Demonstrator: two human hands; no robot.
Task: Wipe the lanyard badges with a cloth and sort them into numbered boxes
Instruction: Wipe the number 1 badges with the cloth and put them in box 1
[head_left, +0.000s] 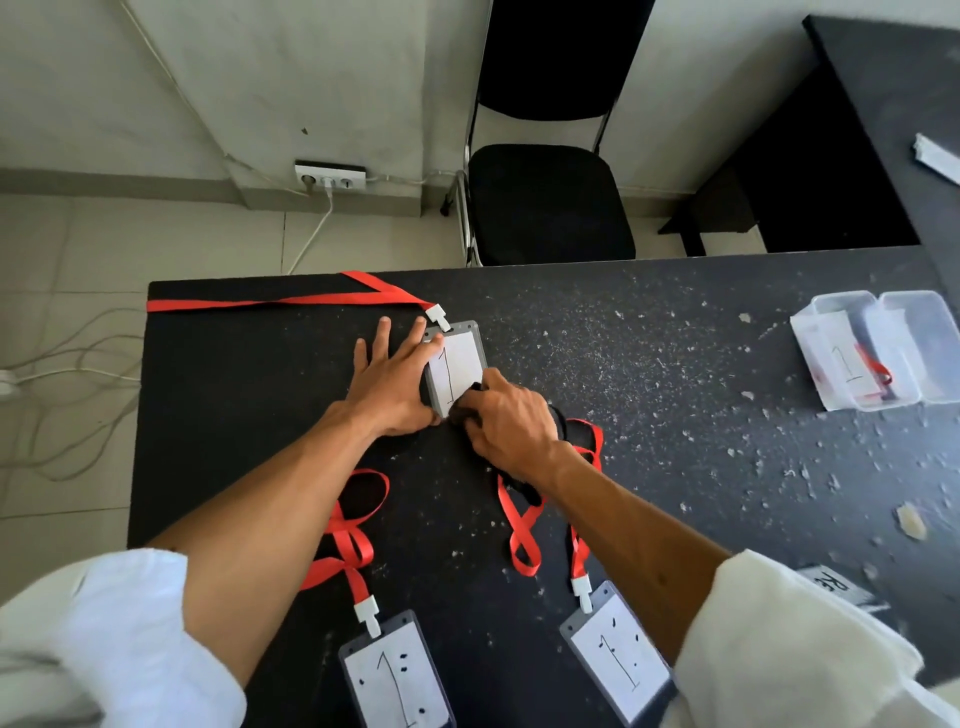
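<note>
A grey badge (460, 364) marked "1" lies on the black table (649, 374), its red lanyard (291, 300) stretched to the left along the far edge. My left hand (397, 379) lies flat with straight fingers, pressing the badge's left side. My right hand (506, 415) grips a dark cloth (465, 408) against the badge's lower right corner. Two more "1" badges lie near me, one at the left (397, 675) and one at the right (618, 654), each with a looped red lanyard. A clear box (852, 356) labelled "1" stands at the far right.
A second clear box (922, 343) adjoins the first. Pale flecks and a crumb (910, 519) litter the table's right half. A black chair (545, 197) stands beyond the table, another black desk (893, 93) at the right. Cables lie on the floor at left.
</note>
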